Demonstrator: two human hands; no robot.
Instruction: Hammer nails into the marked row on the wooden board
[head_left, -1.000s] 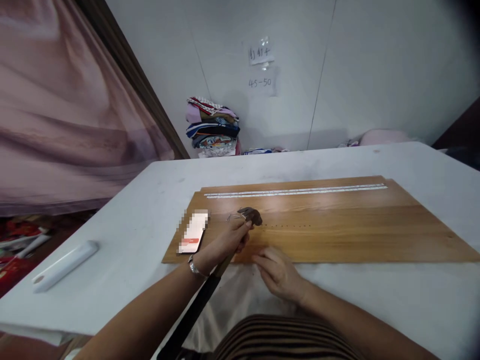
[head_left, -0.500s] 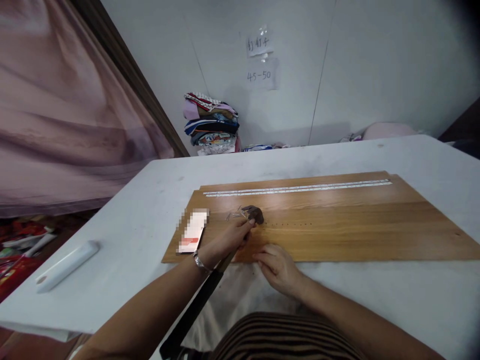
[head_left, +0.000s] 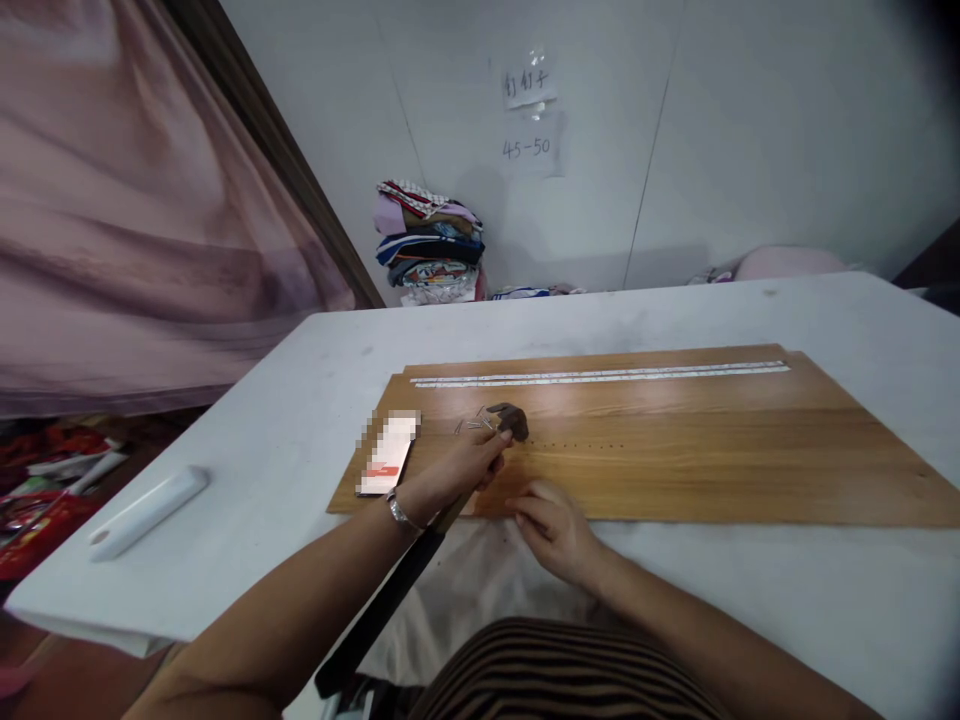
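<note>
Hammer (head_left: 513, 422) held near its head over the wooden board (head_left: 720, 470)

Your left hand (head_left: 484, 462) grasps the handle just below the head, fingers curled snugly around it, while the rest of the handle slants back toward your lap. The head sits at the left end of a row of small dark marks (head_left: 577, 446); you cannot tell from here whether it touches the wood. Just left of it lie some loose nails (head_left: 472, 426).

Your right hand (head_left: 551, 520) is at the board's near edge, fingers bent and the thumb drawn toward the forefinger; whether they pinch anything is too small to tell.

The step in hand seems to be handling the hammer beside that row. Any next move calls for a secure left hold and right fingers clear of the head. Beyond lie 2 white marked strips (head_left: 600, 375).
</note>
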